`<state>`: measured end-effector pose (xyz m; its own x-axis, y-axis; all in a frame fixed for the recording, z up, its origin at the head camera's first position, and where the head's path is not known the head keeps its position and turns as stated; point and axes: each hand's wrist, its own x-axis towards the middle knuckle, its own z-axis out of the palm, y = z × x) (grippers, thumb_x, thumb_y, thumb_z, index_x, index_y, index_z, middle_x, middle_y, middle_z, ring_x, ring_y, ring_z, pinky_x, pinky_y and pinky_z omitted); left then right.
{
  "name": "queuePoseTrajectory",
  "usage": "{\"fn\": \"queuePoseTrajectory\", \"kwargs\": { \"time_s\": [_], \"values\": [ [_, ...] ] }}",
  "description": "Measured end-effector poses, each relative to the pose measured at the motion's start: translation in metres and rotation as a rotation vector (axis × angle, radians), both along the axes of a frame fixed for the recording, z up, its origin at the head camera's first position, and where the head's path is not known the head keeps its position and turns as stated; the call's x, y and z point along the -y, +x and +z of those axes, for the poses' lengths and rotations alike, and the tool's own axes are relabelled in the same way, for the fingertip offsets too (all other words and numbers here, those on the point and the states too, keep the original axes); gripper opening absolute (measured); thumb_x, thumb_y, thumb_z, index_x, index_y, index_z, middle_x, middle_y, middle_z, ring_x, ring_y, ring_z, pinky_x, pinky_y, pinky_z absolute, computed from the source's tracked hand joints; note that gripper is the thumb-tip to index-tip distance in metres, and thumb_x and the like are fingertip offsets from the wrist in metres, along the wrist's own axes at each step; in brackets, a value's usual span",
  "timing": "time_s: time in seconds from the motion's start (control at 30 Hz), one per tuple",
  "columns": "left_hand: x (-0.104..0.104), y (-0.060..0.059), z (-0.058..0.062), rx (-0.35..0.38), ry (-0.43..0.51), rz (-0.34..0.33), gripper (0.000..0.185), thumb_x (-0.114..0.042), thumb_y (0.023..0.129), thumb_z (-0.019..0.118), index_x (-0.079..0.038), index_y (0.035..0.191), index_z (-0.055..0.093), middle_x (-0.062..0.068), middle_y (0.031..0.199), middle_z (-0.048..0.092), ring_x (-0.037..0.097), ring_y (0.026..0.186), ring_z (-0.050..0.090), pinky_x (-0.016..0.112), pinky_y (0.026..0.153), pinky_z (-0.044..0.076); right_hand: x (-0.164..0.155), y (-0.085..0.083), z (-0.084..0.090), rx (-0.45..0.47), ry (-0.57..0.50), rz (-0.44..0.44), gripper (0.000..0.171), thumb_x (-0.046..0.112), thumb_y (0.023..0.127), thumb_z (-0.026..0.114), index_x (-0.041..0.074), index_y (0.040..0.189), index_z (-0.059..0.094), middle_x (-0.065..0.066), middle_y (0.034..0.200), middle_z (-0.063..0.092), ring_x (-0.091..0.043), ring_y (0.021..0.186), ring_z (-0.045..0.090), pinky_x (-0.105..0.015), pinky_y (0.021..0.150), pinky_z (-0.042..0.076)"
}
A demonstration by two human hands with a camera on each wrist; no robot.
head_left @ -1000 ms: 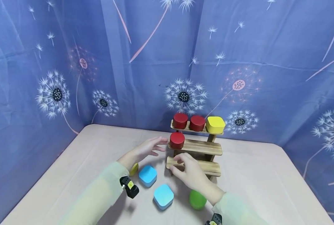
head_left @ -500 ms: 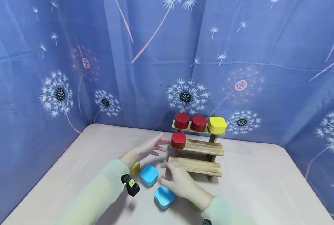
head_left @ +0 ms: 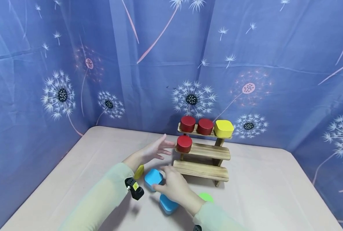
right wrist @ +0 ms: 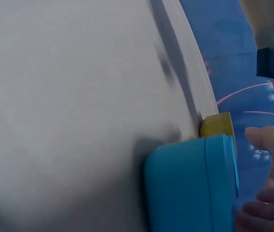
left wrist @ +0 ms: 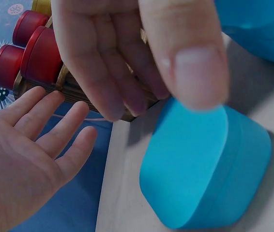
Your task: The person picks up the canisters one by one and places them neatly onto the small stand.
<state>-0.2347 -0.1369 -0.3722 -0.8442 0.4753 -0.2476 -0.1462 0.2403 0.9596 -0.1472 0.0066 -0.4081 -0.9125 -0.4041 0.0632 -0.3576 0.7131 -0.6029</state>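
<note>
My right hand (head_left: 167,184) is down on a blue rounded-square block (head_left: 152,175) lying on the table, fingers curled over its near edge and thumb at its far corner. In the left wrist view its fingers (left wrist: 113,72) hang over the same blue block (left wrist: 205,169); the right wrist view shows the block (right wrist: 190,188) from the side. My left hand (head_left: 157,148) hovers open, fingers spread, just left of a red cylinder (head_left: 184,143) on the middle step of a three-step wooden rack (head_left: 206,170). The left palm (left wrist: 25,159) holds nothing.
The top step carries two red cylinders (head_left: 188,124) (head_left: 205,126) and a yellow block (head_left: 224,128). A second blue block (head_left: 168,204) lies partly under my right wrist, a green block (head_left: 206,196) to its right, a yellow block (head_left: 138,172) behind my left forearm. Blue curtains enclose the table.
My right hand left the rack's bottom step and moved down-left onto the blue block. The green block came out from under the arm. My left hand stayed put.
</note>
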Motion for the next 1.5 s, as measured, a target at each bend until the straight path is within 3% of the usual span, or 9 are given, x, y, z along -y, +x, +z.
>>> {"fn": "queuePoseTrajectory", "kwargs": {
  "time_s": [0.2, 0.6, 0.83, 1.2, 1.5],
  "values": [
    [0.001, -0.005, 0.002, -0.002, 0.007, -0.012, 0.070, -0.055, 0.099, 0.013, -0.009, 0.143, 0.041, 0.014, 0.148, 0.040, 0.037, 0.129, 0.045, 0.058, 0.105, 0.032, 0.007, -0.005, -0.003, -0.020, 0.039, -0.022, 0.070, 0.045, 0.073, 0.077, 0.003, 0.125, 0.056, -0.010, 0.116, 0.064, -0.024, 0.099, 0.062, -0.041, 0.080, 0.052],
    [0.005, -0.003, 0.001, -0.005, 0.013, -0.044, 0.065, -0.048, 0.101, 0.012, -0.007, 0.146, 0.035, 0.014, 0.151, 0.035, 0.039, 0.132, 0.041, 0.060, 0.107, 0.029, 0.010, -0.007, -0.011, -0.078, 0.076, -0.017, 0.051, 0.038, 0.075, 0.074, 0.005, 0.111, 0.062, -0.007, 0.100, 0.069, -0.018, 0.083, 0.064, -0.034, 0.071, 0.053],
    [0.006, -0.002, -0.002, 0.008, 0.019, -0.026, 0.064, -0.047, 0.101, 0.012, -0.007, 0.146, 0.036, 0.014, 0.151, 0.035, 0.040, 0.132, 0.041, 0.059, 0.106, 0.031, 0.006, -0.006, -0.016, -0.132, 0.075, -0.003, 0.045, 0.040, 0.075, 0.072, 0.009, 0.107, 0.063, -0.005, 0.094, 0.068, -0.013, 0.076, 0.061, -0.026, 0.065, 0.050],
    [0.005, -0.001, -0.005, 0.014, 0.047, -0.031, 0.063, -0.046, 0.101, 0.012, -0.009, 0.146, 0.035, 0.013, 0.152, 0.035, 0.041, 0.132, 0.039, 0.057, 0.106, 0.031, -0.017, -0.001, -0.010, -0.148, -0.011, 0.013, 0.035, 0.036, 0.075, 0.072, 0.013, 0.099, 0.060, 0.003, 0.081, 0.061, -0.005, 0.069, 0.053, -0.019, 0.061, 0.044],
    [0.005, 0.000, -0.007, 0.001, 0.058, -0.065, 0.056, -0.034, 0.100, 0.016, -0.009, 0.146, 0.035, 0.012, 0.153, 0.031, 0.042, 0.133, 0.038, 0.058, 0.109, 0.028, -0.041, 0.001, 0.001, -0.171, -0.076, 0.036, 0.037, 0.032, 0.076, 0.074, 0.009, 0.102, 0.061, 0.003, 0.083, 0.062, -0.011, 0.073, 0.056, -0.019, 0.062, 0.046]
  ]
}}
